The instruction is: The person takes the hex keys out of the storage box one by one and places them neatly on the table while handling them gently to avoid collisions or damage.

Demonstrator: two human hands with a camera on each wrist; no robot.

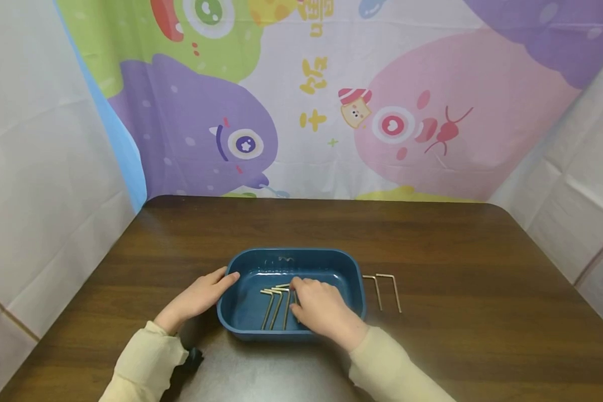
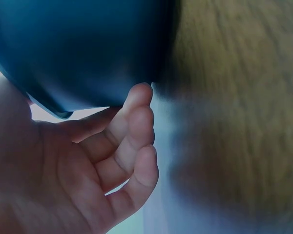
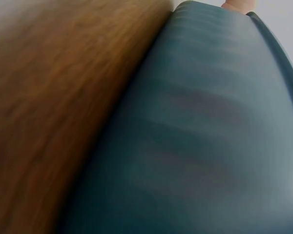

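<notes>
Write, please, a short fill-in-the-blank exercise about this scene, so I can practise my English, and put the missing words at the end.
1. The hand reaching into the blue tray is the person's ____ one.
2. The left hand hooks its ____ over the tray's rim.
3. In the head view, ____ L-shaped metal rods lie outside the tray.
4. The wood-grained table is dark ____.

Missing words: right; thumb; two; brown.
</notes>
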